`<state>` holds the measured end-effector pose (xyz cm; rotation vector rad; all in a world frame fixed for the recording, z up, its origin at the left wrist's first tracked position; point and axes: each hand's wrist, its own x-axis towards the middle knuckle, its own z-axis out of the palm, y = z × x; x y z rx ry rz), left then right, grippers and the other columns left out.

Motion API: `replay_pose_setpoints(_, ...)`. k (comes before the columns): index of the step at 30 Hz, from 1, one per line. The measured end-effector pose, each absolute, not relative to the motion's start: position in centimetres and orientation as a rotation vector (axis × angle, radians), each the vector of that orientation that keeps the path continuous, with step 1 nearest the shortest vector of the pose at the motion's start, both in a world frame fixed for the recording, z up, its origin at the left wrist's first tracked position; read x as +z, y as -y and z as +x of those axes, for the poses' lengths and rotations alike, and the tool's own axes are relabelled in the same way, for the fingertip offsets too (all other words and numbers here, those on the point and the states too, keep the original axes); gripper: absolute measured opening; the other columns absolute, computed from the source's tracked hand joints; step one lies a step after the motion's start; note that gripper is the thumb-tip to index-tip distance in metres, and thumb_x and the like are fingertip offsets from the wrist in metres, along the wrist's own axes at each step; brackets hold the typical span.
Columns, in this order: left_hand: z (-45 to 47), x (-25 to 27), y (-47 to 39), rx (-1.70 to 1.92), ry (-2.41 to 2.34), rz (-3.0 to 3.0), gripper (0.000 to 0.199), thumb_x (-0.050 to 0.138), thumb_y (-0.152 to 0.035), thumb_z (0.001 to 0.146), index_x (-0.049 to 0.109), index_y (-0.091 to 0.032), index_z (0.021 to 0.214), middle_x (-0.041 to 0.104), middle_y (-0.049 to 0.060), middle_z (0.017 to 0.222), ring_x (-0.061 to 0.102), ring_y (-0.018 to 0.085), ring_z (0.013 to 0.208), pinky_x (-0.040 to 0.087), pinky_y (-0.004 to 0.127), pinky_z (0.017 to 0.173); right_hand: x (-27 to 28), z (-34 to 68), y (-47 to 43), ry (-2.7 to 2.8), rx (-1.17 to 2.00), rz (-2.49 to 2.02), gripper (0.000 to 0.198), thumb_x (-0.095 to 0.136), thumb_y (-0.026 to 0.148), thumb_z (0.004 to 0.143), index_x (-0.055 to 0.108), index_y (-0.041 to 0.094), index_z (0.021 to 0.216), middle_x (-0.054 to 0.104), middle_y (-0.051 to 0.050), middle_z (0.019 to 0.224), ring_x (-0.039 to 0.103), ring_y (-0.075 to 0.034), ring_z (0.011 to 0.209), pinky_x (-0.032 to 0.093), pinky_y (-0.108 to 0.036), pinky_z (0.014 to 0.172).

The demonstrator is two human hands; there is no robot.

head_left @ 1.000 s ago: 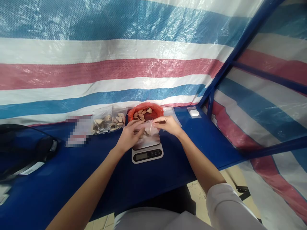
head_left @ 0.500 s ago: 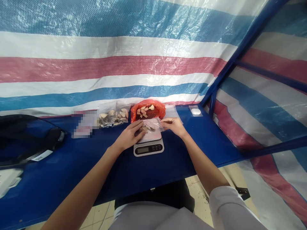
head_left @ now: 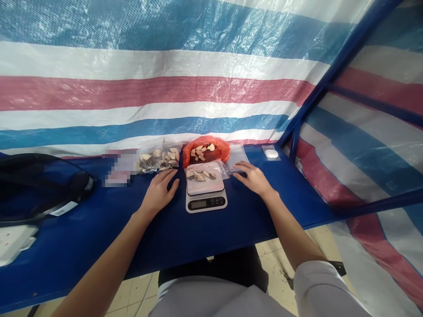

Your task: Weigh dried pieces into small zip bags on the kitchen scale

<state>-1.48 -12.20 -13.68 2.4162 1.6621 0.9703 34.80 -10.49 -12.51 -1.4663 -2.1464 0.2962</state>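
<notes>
A clear plastic bag of shells (head_left: 201, 175) lies across the platform of a white digital scale (head_left: 206, 203). The scale's display cannot be read. To its left, my left hand (head_left: 161, 188) rests over the blue table with fingers apart, holding nothing. My right hand (head_left: 251, 177) is off to the right of the scale, fingers loosely spread and holding nothing, near a flat clear bag (head_left: 237, 156). Right behind the scale sits an open red plastic bag (head_left: 224, 152) with several loose shells (head_left: 200, 152) inside.
Two filled bags of shells (head_left: 158, 159) lie at the back left, beside a blurred-out packet (head_left: 121, 167). A black strap-like item (head_left: 79, 185) and a white power strip (head_left: 15, 244) are far left. A small bag with a white round object (head_left: 271, 153) lies back right. Striped sheeting (head_left: 165, 92) hangs behind.
Both hands have let go of the bag of shells on the scale and moved apart, the left one leftward and the right one slightly rightward. The bag now lies on the platform by itself.
</notes>
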Motion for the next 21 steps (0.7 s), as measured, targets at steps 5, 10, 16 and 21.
replay_pose_setpoints(5,-1.7,-14.8,12.5,0.672,-1.752,2.498,0.056,0.039,-0.045,0.098,0.059,-0.017,0.141,0.053,0.018,0.151,0.045,0.037,0.144,0.032,0.06,0.12,-14.3,34.0,11.3,2.392,0.105,-1.61,0.051,0.045,0.045,0.103,0.056,0.022,0.146,0.048,-0.011,0.157,0.038,-0.032,0.151,0.031,-0.054,0.124)
replay_pose_setpoints(10,-1.6,-15.2,12.6,0.539,-1.821,2.488,0.057,0.039,-0.047,0.098,0.057,-0.021,0.145,0.047,0.014,0.157,0.038,0.036,0.149,0.028,0.06,0.123,-15.1,33.8,11.5,2.398,0.091,-1.65,0.053,0.038,0.047,0.105,0.051,0.023,0.15,0.042,-0.009,0.161,0.034,-0.03,0.153,0.027,-0.054,0.125)
replay_pose_setpoints(16,-1.7,-15.3,12.5,0.498,-1.839,2.481,0.058,0.039,-0.048,0.098,0.056,-0.022,0.146,0.047,0.012,0.157,0.037,0.035,0.15,0.028,0.059,0.123,-14.9,33.7,11.5,2.402,0.098,-1.665,0.053,0.038,0.046,0.105,0.051,0.022,0.151,0.04,-0.009,0.162,0.033,-0.03,0.153,0.025,-0.054,0.126)
replay_pose_setpoints(21,-1.6,-15.1,12.6,0.508,-1.826,2.475,0.059,0.039,-0.047,0.097,0.057,-0.019,0.145,0.046,0.014,0.157,0.038,0.037,0.149,0.028,0.061,0.122,-14.8,33.6,11.6,2.404,0.093,-1.664,0.053,0.037,0.046,0.105,0.05,0.023,0.151,0.041,-0.009,0.162,0.032,-0.03,0.153,0.025,-0.054,0.126)
